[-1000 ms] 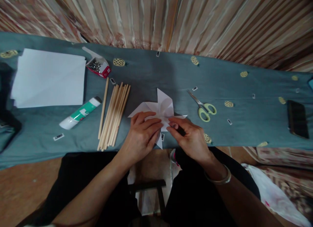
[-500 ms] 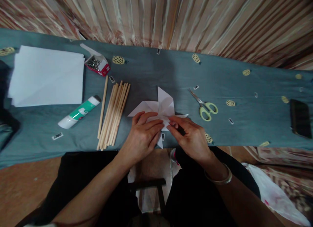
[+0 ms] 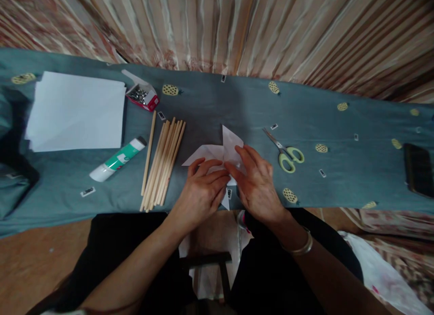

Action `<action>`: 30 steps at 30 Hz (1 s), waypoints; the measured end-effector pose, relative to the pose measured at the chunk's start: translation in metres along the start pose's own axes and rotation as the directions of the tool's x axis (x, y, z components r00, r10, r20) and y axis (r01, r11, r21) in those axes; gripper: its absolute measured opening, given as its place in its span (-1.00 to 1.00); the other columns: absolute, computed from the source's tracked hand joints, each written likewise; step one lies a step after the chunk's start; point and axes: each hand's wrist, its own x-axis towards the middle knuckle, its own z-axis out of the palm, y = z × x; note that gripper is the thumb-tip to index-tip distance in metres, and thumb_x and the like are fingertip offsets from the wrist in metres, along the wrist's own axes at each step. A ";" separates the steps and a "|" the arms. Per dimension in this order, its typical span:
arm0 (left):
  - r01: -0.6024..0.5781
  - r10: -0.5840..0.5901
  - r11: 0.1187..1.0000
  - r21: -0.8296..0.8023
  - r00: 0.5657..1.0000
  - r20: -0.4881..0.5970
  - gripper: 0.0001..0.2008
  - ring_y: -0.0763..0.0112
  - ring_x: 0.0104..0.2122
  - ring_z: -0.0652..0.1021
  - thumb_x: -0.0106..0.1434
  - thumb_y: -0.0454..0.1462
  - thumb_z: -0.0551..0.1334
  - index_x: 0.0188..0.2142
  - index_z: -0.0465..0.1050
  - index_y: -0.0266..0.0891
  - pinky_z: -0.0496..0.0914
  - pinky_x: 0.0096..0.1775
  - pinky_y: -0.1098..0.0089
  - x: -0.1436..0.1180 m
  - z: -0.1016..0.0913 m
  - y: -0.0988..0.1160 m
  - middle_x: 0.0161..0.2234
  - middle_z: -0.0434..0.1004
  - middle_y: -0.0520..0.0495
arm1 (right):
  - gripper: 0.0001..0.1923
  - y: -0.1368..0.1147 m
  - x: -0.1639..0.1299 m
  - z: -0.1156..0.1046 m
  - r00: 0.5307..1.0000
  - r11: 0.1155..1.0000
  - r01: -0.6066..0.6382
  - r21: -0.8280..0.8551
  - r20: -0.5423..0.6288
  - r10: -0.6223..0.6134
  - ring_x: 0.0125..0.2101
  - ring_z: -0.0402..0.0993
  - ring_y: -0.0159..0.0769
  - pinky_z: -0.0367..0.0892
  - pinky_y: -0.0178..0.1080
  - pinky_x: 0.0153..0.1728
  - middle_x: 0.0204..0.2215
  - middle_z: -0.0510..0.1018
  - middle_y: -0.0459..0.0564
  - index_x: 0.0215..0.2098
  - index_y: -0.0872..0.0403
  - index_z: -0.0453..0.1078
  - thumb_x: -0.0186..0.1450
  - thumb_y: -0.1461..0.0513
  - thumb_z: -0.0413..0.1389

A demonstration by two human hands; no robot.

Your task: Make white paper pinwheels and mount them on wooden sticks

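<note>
A white paper pinwheel [image 3: 231, 138] lies near the front edge of the table, one pointed blade rising at the top and another reaching left. My left hand [image 3: 203, 184] is closed on its lower middle, the fingertips pressed at the centre. My right hand [image 3: 257, 184] has its thumb by the centre and its fingers bent over the upper right blade. Both hands cover much of the paper, so its right side is hidden. To the right of my right hand rest scissors [image 3: 287, 155] with pale green handles.
Left of the hands lie several wooden sticks [image 3: 164, 163], a glue stick [image 3: 118, 159], an open red box of metal pins [image 3: 144, 96] and a stack of white paper [image 3: 77, 111]. A phone [image 3: 418, 170] is at the far right. Behind the teal-covered table [image 3: 315, 179] hangs a curtain [image 3: 203, 30].
My right hand has moved from pinching near the centre up to the upper right blade, its fingers now on that blade. My left hand stays at the centre. The view has shifted slightly.
</note>
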 end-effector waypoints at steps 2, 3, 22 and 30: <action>-0.003 0.003 1.000 -0.007 1.000 0.000 -0.78 0.11 0.06 0.44 0.32 -0.35 0.13 -0.13 0.53 -0.24 0.17 0.13 -0.04 0.001 0.000 -0.001 -0.12 0.64 -0.07 | -0.55 0.000 0.000 0.002 1.000 1.000 -0.005 -0.001 -0.001 0.005 0.32 -0.03 -0.01 0.13 0.08 0.12 0.28 0.18 0.09 0.24 -0.09 0.17 0.42 0.31 -0.14; -0.003 0.003 1.000 -0.011 1.000 0.001 -0.78 0.12 0.06 0.45 0.32 -0.36 0.13 -0.14 0.53 -0.23 0.17 0.13 -0.04 0.001 -0.001 -0.001 -0.13 0.65 -0.07 | -0.54 0.000 0.000 0.003 1.000 1.000 -0.005 0.001 -0.001 0.005 0.31 -0.03 0.00 0.13 0.08 0.11 0.27 0.19 0.09 0.25 -0.09 0.17 0.42 0.31 -0.14; 0.084 -0.089 0.996 -0.031 0.958 -0.271 -0.82 0.15 0.06 0.45 0.25 -0.37 0.22 -0.15 0.54 -0.23 0.38 0.06 0.07 0.000 -0.025 -0.024 -0.13 0.62 -0.13 | -0.67 -0.001 0.003 0.020 0.991 0.999 0.051 -0.010 -0.119 -0.052 0.38 -0.17 -0.20 0.06 0.02 0.20 0.16 0.41 0.07 0.06 0.02 0.33 0.44 0.34 -0.15; 0.120 -0.118 0.993 -0.010 0.954 -0.274 -0.82 0.17 0.04 0.47 0.28 -0.36 0.19 -0.17 0.55 -0.21 0.41 0.05 0.08 -0.002 -0.024 -0.024 -0.15 0.63 -0.11 | -0.64 -0.004 0.011 0.020 0.993 0.996 0.093 0.003 -0.077 -0.093 0.35 -0.07 -0.18 0.06 0.02 0.23 0.11 0.46 0.07 0.01 0.06 0.40 0.43 0.36 -0.17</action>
